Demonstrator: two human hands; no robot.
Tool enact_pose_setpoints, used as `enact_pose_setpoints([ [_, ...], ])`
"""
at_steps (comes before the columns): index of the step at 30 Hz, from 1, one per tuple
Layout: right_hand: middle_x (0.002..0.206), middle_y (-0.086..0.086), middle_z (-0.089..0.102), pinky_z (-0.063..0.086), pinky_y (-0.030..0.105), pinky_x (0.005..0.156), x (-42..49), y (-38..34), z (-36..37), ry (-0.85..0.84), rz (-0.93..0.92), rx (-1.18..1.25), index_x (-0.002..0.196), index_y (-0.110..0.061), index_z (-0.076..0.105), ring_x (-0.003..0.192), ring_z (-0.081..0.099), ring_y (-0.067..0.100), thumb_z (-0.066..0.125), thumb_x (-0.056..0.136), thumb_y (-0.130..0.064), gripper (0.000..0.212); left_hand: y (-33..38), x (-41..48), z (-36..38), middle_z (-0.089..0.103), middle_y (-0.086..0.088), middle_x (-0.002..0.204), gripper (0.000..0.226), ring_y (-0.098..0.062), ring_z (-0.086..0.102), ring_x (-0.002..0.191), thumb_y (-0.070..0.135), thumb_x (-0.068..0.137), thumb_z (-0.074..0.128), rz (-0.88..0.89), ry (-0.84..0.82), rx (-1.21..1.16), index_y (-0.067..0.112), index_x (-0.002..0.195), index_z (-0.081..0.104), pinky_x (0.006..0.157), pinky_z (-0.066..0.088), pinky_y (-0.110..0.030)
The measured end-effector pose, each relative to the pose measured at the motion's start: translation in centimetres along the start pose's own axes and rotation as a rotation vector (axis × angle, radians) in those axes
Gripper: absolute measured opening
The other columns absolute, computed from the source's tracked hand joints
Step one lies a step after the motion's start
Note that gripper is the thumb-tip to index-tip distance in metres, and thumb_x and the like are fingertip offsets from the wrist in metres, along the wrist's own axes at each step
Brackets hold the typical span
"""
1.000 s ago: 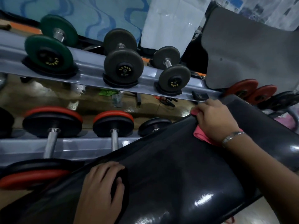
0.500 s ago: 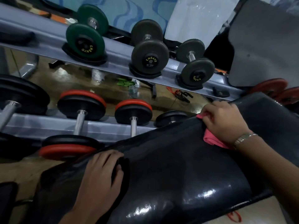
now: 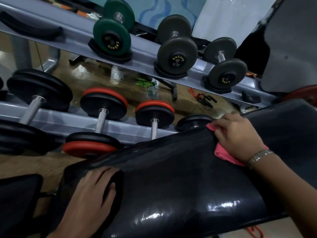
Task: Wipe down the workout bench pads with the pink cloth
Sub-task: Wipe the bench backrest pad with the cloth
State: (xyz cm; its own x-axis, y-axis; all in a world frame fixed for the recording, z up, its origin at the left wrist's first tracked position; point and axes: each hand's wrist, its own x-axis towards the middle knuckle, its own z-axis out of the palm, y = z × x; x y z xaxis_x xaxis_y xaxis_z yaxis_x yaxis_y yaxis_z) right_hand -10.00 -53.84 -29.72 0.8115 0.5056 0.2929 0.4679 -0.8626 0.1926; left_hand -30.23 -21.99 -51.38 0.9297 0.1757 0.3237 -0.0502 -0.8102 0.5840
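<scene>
- Fingers (image 3: 221, 133) of right hand (image 3: 237, 138) curl round crumpled pink cloth (image 3: 223, 154), pressing it on far edge of glossy black vinyl bench pad (image 3: 180, 177).
- Left hand (image 3: 89, 200) rests flat on pad, fingers relaxed.

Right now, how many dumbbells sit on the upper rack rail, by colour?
Green dumbbells: 1
Grey dumbbells: 2
Total: 3

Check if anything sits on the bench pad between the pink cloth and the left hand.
Nothing visible. The right hand holds the pink cloth at the far edge of the bench pad; bare black surface runs from there to the left hand, which rests on it.
</scene>
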Motion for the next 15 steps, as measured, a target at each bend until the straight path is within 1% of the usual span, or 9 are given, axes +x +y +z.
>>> enact_pose_setpoints([
  [2,0.085,0.0,0.065,0.051,0.048,0.078,0.3,-0.3,-0.3,-0.028,-0.008,0.026,0.088,-0.025,0.072,0.085,0.061,0.03,0.059,0.088,-0.03,0.014,-0.3,-0.7,0.3,0.062,0.007,0.128,0.046,-0.02,0.06,0.116,0.037,0.091,0.047,-0.022,-0.011,-0.015,0.022,0.13,0.067,0.1,0.043,-0.036],
  [4,0.084,0.002,0.063,0.051,0.047,0.076,0.8,-0.8,-0.1,-0.007,0.052,-0.005,0.085,-0.021,0.069,0.084,0.061,0.033,0.062,0.088,-0.027,0.009,0.0,-1.0,0.6,0.061,0.005,0.129,0.046,-0.023,0.061,0.116,0.038,0.093,0.046,-0.043,-0.001,-0.035,0.022,0.131,0.066,0.102,0.044,-0.039],
  [6,0.086,0.006,0.063,0.051,0.047,0.076,1.0,-1.5,0.5,0.01,0.089,-0.021,0.09,-0.016,0.072,0.084,0.059,0.035,0.061,0.089,-0.023,0.013,1.0,-0.6,0.7,0.06,0.004,0.13,0.045,-0.024,0.059,0.117,0.037,0.094,0.046,-0.056,0.017,-0.064,0.022,0.131,0.065,0.103,0.043,-0.039],
  [8,0.09,0.004,0.066,0.052,0.046,0.079,0.5,-2.1,0.6,-0.016,0.02,0.033,0.097,-0.021,0.077,0.088,0.061,0.033,0.061,0.09,-0.022,0.017,2.9,0.4,0.8,0.059,0.005,0.133,0.044,-0.022,0.057,0.121,0.036,0.095,0.046,-0.026,0.019,-0.091,0.023,0.132,0.063,0.106,0.038,-0.034],
  [10,0.088,-0.002,0.067,0.052,0.045,0.08,-0.1,-2.6,-0.1,-0.075,-0.051,0.125,0.094,-0.026,0.077,0.09,0.063,0.027,0.057,0.087,-0.031,0.022,5.1,1.7,1.0,0.058,0.006,0.136,0.044,-0.018,0.054,0.126,0.036,0.097,0.045,0.03,0.009,-0.126,0.023,0.135,0.062,0.109,0.035,-0.031],
  [12,0.085,-0.008,0.063,0.048,0.043,0.081,0.1,-2.8,-0.6,-0.115,-0.036,0.152,0.085,-0.03,0.072,0.088,0.061,0.023,0.052,0.085,-0.042,0.023,7.3,3.0,1.1,0.055,0.007,0.141,0.044,-0.015,0.05,0.132,0.036,0.099,0.044,0.08,-0.005,-0.167,0.023,0.138,0.06,0.113,0.033,-0.032],
  [13,0.084,-0.008,0.06,0.046,0.042,0.08,0.3,-2.8,-0.6,-0.111,-0.008,0.123,0.083,-0.03,0.069,0.088,0.06,0.023,0.053,0.086,-0.041,0.02,8.1,3.5,1.3,0.054,0.008,0.144,0.045,-0.014,0.048,0.135,0.036,0.1,0.043,0.1,-0.012,-0.183,0.023,0.14,0.059,0.115,0.033,-0.032],
  [15,0.087,-0.004,0.06,0.045,0.042,0.08,0.5,-3.0,0.0,-0.054,0.053,0.054,0.087,-0.025,0.069,0.09,0.058,0.027,0.057,0.088,-0.032,0.013,9.1,4.4,1.8,0.051,0.009,0.146,0.046,-0.011,0.044,0.138,0.038,0.102,0.042,0.119,-0.027,-0.205,0.024,0.143,0.056,0.117,0.034,-0.032],
])
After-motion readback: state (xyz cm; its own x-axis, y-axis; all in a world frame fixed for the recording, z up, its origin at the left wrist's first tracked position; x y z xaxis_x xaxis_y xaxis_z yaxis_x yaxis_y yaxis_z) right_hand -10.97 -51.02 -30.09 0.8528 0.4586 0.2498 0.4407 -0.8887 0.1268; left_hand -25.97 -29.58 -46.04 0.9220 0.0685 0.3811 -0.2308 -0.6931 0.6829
